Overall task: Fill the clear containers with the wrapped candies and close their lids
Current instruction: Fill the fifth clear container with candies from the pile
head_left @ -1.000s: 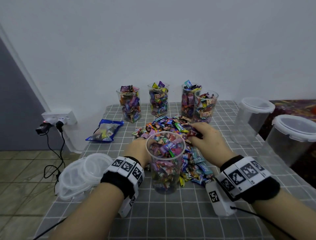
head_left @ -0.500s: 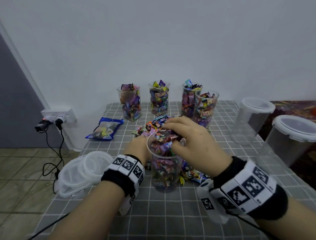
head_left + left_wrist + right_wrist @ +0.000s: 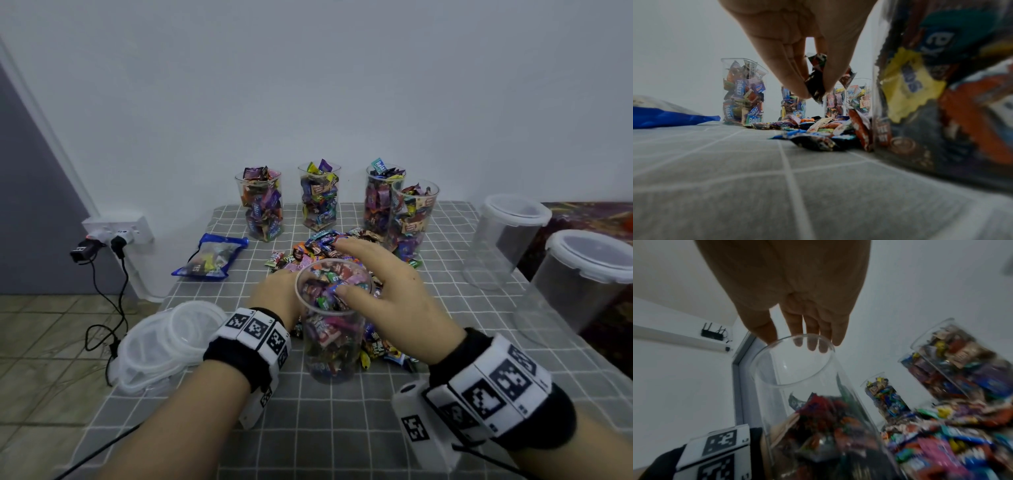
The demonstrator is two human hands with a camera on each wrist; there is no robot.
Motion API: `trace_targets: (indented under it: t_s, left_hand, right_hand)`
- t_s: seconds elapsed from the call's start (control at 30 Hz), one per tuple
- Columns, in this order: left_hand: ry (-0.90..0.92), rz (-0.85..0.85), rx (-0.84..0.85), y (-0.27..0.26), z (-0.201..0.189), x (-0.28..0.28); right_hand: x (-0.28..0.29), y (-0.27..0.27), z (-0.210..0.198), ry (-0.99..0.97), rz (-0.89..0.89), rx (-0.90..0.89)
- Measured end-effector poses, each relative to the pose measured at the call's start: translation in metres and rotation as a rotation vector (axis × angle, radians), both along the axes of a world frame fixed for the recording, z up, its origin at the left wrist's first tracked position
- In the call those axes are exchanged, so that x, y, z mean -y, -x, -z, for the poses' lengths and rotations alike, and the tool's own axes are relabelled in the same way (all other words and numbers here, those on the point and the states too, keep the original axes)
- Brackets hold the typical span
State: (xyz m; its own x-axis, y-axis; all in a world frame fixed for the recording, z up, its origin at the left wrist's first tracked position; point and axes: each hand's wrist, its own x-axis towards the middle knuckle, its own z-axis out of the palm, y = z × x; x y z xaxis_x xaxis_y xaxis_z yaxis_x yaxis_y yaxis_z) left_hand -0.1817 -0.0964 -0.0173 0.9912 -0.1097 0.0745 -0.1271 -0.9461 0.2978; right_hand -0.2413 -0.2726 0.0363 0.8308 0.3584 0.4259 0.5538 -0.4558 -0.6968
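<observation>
Container (image 3: 334, 329), the clear tumbler being filled, stands upright near the front middle of the surface (image 3: 342, 428), mouth up, its long axis vertical; candies reach most of the way to the rim, with a little room left. The loose candy pile (image 3: 325, 250) lies just behind and to its right, and four full tumblers (image 3: 262, 205) stand in a far row, none lidded. A stack of lids (image 3: 164, 342) waits at the near left edge.

The right hand (image 3: 383, 294) hovers over the mouth with fingers (image 3: 812, 344) straight and spread, holding nothing, so its load seems to have gone in. The left hand (image 3: 807, 48) sits just left of the tumbler, its fingers pinching dark wrapped candies (image 3: 816, 81) above the surface.

To do this step well, I'd bring the left hand's candies straight over the mouth and let them go low, inside the rim, so none bounce out. The free hand should steady the wall, since a tall narrow tumbler tips easily. Press the top layer down flat below the rim, or a lid probably won't seat.
</observation>
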Motion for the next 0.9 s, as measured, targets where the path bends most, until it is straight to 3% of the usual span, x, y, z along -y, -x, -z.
trace_targets:
  t_s: [0.1,0.2,0.37,0.67,0.9]
  left_hand:
    - [0.031,0.003,0.002,0.002,-0.002,-0.001]
    - [0.064,0.009,0.013,0.005,-0.006,-0.001]
    - [0.236,-0.015,0.063,0.012,-0.012,-0.007]
    - [0.537,-0.066,0.224,0.023,-0.043,-0.025]
    - [0.555,0.136,0.277,0.041,-0.091,-0.01]
  right_hand:
    - [0.006,-0.003,0.012,-0.101,-0.02,-0.272]
    - [0.008,-0.005,0.023,-0.144,-0.054,-0.389]
    - [0.006,-0.005,0.033,-0.237,-0.1,-0.385]
    - [0.008,-0.008,0.036,-0.215,-0.102,-0.394]
    - [0.009,-0.008,0.035,-0.22,-0.102,-0.405]
